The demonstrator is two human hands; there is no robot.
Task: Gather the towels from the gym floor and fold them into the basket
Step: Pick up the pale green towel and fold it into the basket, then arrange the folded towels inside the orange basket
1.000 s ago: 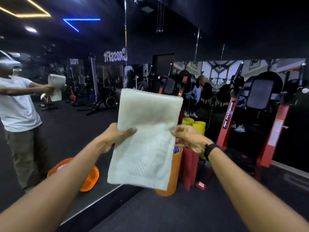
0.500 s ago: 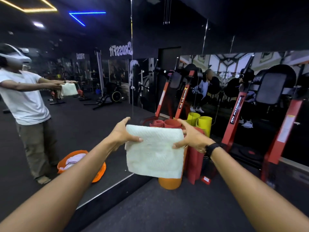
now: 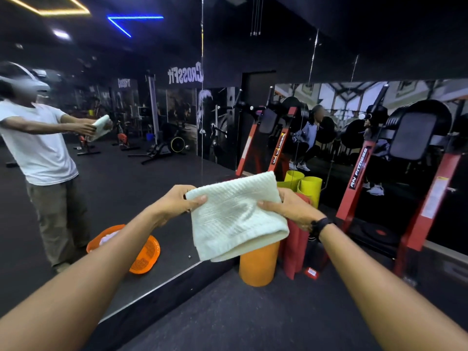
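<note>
Towel (image 3: 235, 216) sits at the centre of the frame, held up in the air in front of the mirror wall (image 3: 131, 173), already folded into a thick, roughly square pad with its doubled edge hanging at the lower right. The left hand (image 3: 174, 202) pinches its upper left corner, thumb on the near face and fingers behind; the right hand (image 3: 291, 207) pinches the upper right edge the same way, thumb pressed flat on the ribbed cloth. It looks soft, light and limp, judging by how the lower layers sag and curl, so it should not slip but will fall open if let go at one side. Taking hold at both top corners, as now, or cradling it from beneath seems the safest way to keep the fold.

An orange basket (image 3: 145, 254) appears at the lower left of the frame, seen only as a reflection in the mirror, partly behind the left forearm, with some white cloth inside that is probably other towels. At the lower centre, just below the towel, stand rolled mats: an orange roll (image 3: 257, 264), a red roll (image 3: 295, 249) beside it, and yellow rolls (image 3: 307, 186) behind. These hold nothing that can be seen.
</note>
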